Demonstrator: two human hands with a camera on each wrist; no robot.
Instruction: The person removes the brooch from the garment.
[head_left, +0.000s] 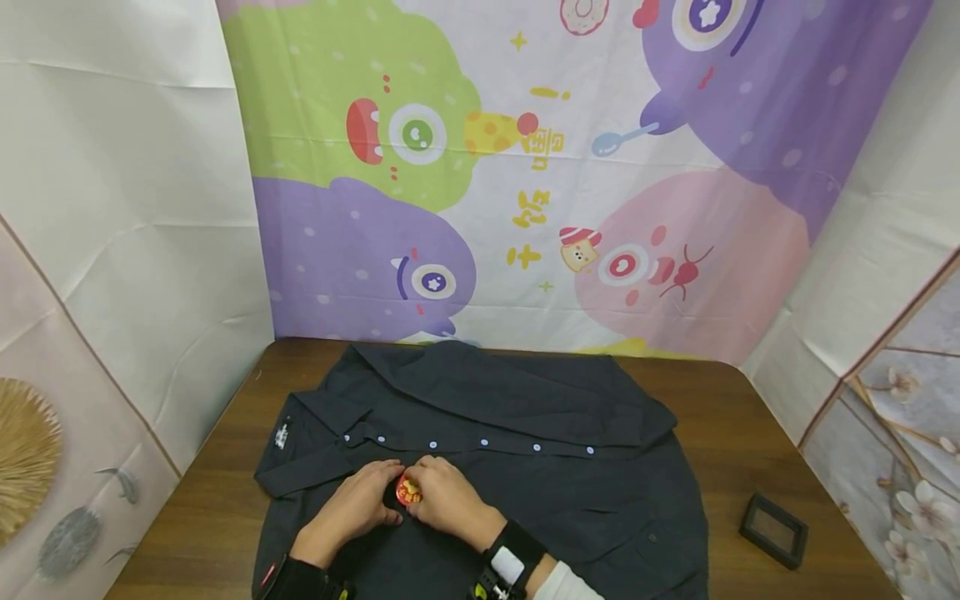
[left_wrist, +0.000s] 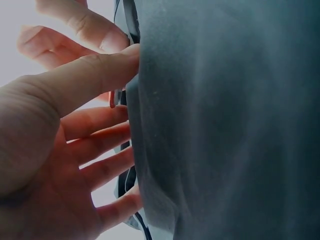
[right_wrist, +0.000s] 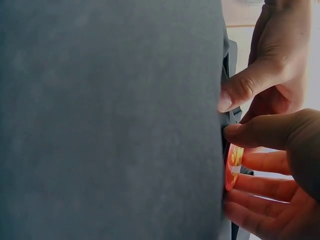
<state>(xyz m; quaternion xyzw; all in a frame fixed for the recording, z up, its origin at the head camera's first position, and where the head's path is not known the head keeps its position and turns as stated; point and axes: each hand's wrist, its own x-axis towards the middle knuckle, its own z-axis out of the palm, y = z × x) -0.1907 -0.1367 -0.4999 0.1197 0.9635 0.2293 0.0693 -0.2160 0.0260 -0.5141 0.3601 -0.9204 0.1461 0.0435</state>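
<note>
A dark button-up shirt (head_left: 525,508) lies spread on the table, its row of pale buttons (head_left: 484,442) running across. On it is a round red badge (head_left: 408,490) with a yellow design, its face turned up. My right hand (head_left: 448,500) pinches the badge by its edge, thumb (right_wrist: 240,132) low against the cloth and fingers around the far side. Just left of the badge, my left hand (head_left: 356,510) rests on the shirt, fingers extended and fingertips touching the cloth. In the left wrist view only a thin red edge of the badge (left_wrist: 113,98) shows. The badge's back is hidden.
A small black rectangular frame (head_left: 774,532) lies on the brown wooden table (head_left: 738,442) to the right of the shirt. Behind the table hangs a cartoon-printed cloth (head_left: 525,308). Pale sheets hang at both sides.
</note>
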